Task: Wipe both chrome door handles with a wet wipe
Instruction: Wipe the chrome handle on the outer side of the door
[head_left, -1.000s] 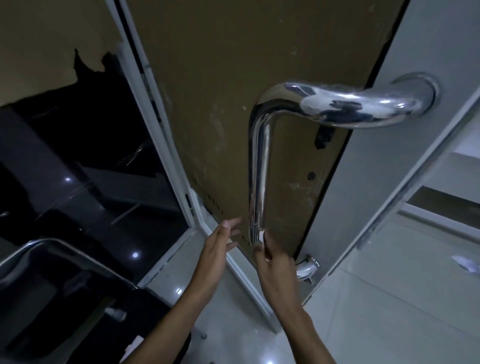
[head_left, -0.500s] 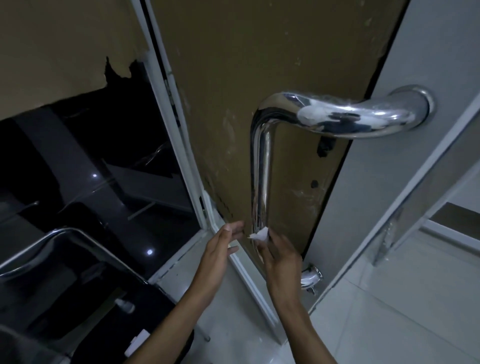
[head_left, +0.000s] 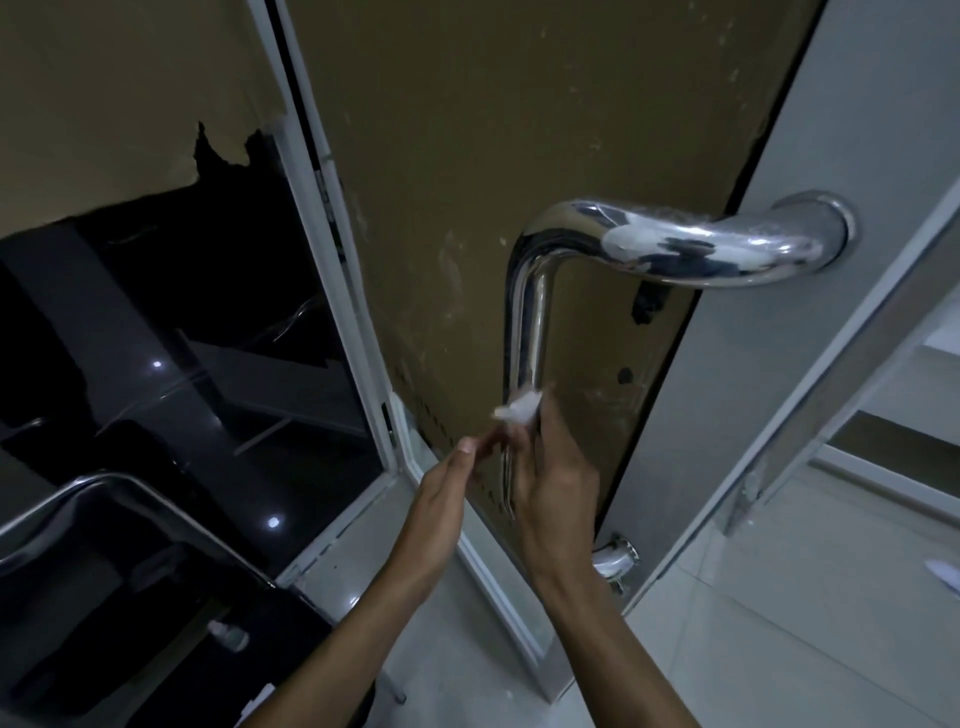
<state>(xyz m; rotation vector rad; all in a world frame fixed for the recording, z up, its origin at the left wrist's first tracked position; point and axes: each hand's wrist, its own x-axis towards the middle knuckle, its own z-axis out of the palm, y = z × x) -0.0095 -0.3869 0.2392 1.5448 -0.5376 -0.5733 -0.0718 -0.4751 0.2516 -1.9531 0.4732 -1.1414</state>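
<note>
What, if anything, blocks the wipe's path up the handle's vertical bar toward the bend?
Nothing visible does. The right hand presses the wet wipe against the chrome handle low on its vertical bar; the bar above is bare up to the bend. The left hand sits open beside it, below the wipe.

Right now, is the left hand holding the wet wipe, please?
No, the right hand pinches the wet wipe against the chrome handle; the left hand is empty.
</note>
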